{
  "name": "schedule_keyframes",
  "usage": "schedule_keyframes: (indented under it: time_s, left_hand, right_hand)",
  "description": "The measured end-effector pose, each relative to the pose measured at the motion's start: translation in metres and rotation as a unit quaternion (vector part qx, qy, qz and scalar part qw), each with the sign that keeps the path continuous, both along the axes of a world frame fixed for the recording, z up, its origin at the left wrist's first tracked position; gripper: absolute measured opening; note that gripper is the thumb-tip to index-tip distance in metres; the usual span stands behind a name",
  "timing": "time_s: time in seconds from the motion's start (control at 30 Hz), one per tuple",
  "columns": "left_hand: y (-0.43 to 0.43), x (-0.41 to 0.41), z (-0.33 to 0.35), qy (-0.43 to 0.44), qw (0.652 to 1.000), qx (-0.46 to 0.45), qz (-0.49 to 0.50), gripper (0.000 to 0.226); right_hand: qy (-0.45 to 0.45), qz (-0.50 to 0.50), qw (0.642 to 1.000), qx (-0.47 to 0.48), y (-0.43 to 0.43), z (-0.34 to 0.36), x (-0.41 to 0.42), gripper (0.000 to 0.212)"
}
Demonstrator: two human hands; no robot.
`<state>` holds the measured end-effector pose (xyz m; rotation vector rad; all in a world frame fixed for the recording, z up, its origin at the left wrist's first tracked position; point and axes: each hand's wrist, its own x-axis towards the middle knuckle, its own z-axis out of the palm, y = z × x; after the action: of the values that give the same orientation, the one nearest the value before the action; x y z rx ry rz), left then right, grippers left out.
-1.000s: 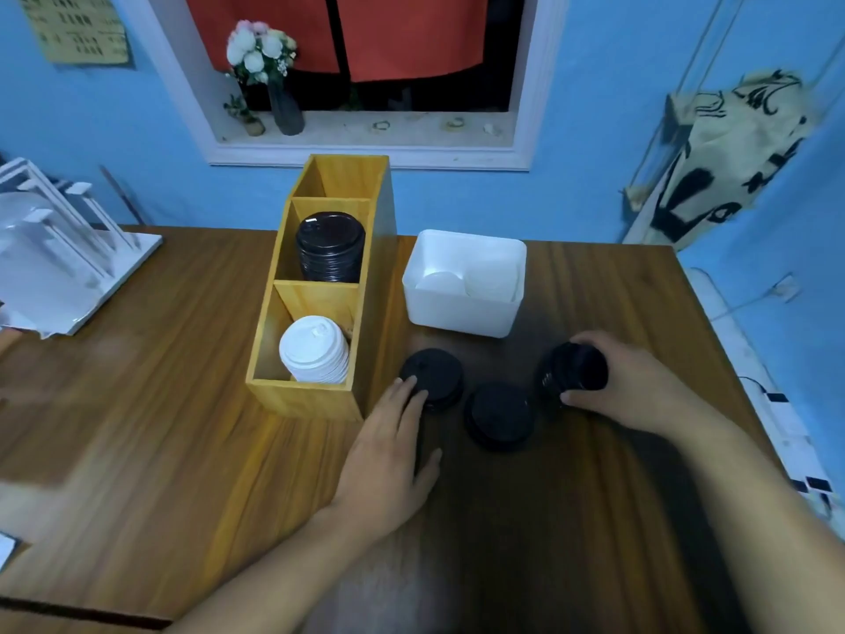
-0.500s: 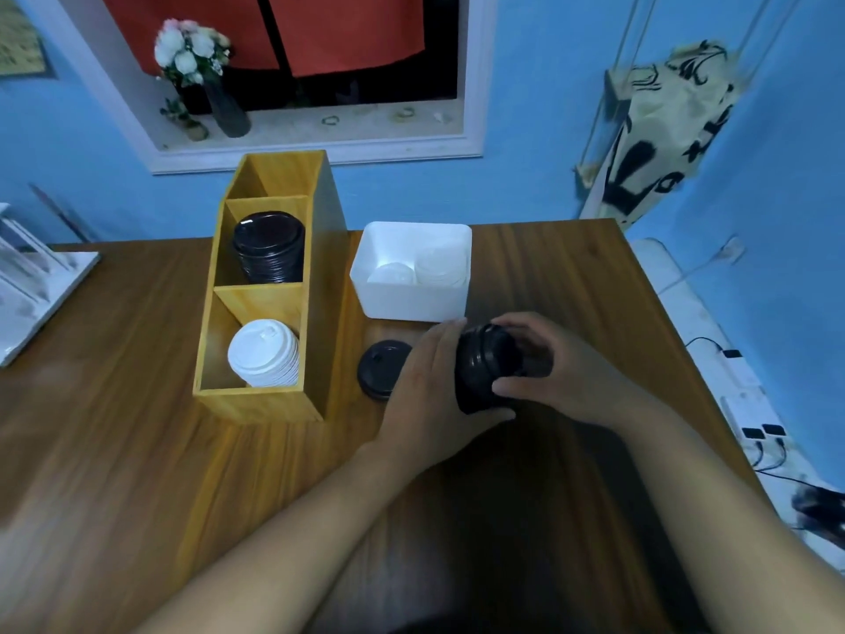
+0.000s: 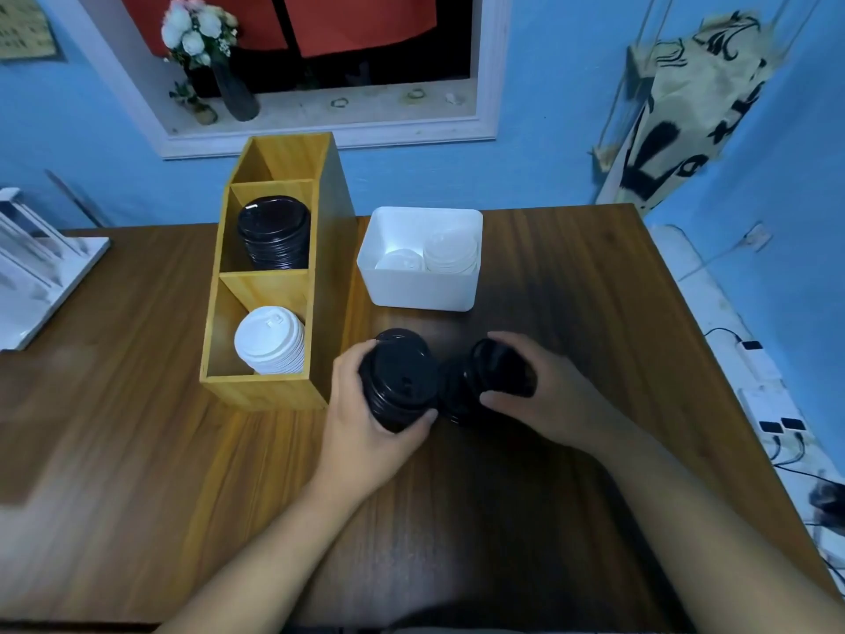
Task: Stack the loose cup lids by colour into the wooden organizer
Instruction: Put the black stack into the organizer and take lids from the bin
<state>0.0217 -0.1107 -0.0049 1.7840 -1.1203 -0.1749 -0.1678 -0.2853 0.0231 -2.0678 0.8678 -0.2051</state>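
Observation:
A wooden organizer [image 3: 270, 391] stands on the table with three compartments. Its middle one holds a stack of black lids [image 3: 273, 231], its near one a stack of white lids [image 3: 270, 340], and the far one looks empty. My left hand [image 3: 366, 432] grips a short stack of black lids [image 3: 398, 377] just right of the organizer's near corner. My right hand [image 3: 548, 395] holds more black lids [image 3: 496, 372] tilted on edge beside them. The two black stacks nearly touch.
A white plastic bin [image 3: 411, 290] with loose white lids [image 3: 448, 253] sits behind my hands. A white rack [image 3: 36, 267] stands at the table's left edge. The table's right edge drops off to cables and a power strip [image 3: 772, 404] on the floor.
Both hands gathered the black lids that lay flat on the table. My left hand now lifts its own stack, and the single lid beside the organizer is gone from the table.

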Motion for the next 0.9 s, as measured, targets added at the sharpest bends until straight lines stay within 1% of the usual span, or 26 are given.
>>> schedule_keyframes:
  time_s: [0.07, 0.13, 0.2, 0.27, 0.4, 0.53, 0.63, 0.7, 0.77, 0.9]
  left_hand:
    - [0.002, 0.009, -0.006, -0.020, 0.999, -0.018, 0.042, 0.098]
    - [-0.004, 0.017, -0.009, -0.039, 0.997, -0.025, 0.064, 0.091]
    - [-0.015, 0.024, -0.009, -0.036, 0.997, -0.020, 0.069, 0.087]
    - [-0.027, 0.029, -0.008, -0.015, 0.997, -0.006, 0.069, 0.086]
    - [-0.045, 0.034, -0.016, 0.037, 0.998, 0.021, 0.055, 0.084]
    - [-0.046, 0.043, -0.029, 0.023, 0.998, 0.061, 0.025, 0.080]
    - [-0.045, 0.047, -0.033, 0.018, 0.996, 0.085, 0.012, 0.078]
    - [-0.044, 0.048, -0.032, 0.002, 0.994, 0.105, 0.003, 0.083]
    - [-0.043, 0.048, -0.031, -0.031, 0.991, 0.133, -0.015, 0.093]
    - [-0.043, 0.044, -0.030, -0.103, 0.980, 0.166, -0.021, 0.093]
  right_hand:
    - [0.076, 0.059, 0.992, -0.083, 0.008, -0.007, 0.018, 0.082]
    - [0.124, 0.094, 0.976, -0.152, 0.016, -0.011, 0.032, 0.084]
    - [0.151, 0.103, 0.964, -0.192, 0.022, -0.012, 0.040, 0.085]
    - [0.170, 0.106, 0.955, -0.220, 0.028, -0.012, 0.045, 0.087]
    - [0.177, 0.102, 0.945, -0.255, 0.035, -0.018, 0.053, 0.087]
    - [0.179, 0.090, 0.938, -0.282, 0.040, -0.027, 0.057, 0.082]
    - [0.165, 0.081, 0.929, -0.322, 0.038, -0.038, 0.054, 0.073]
    - [0.168, 0.077, 0.927, -0.327, 0.032, -0.040, 0.050, 0.070]
    - [0.175, 0.081, 0.922, -0.336, 0.028, -0.042, 0.047, 0.069]
    - [0.177, 0.093, 0.912, -0.359, 0.026, -0.044, 0.047, 0.067]
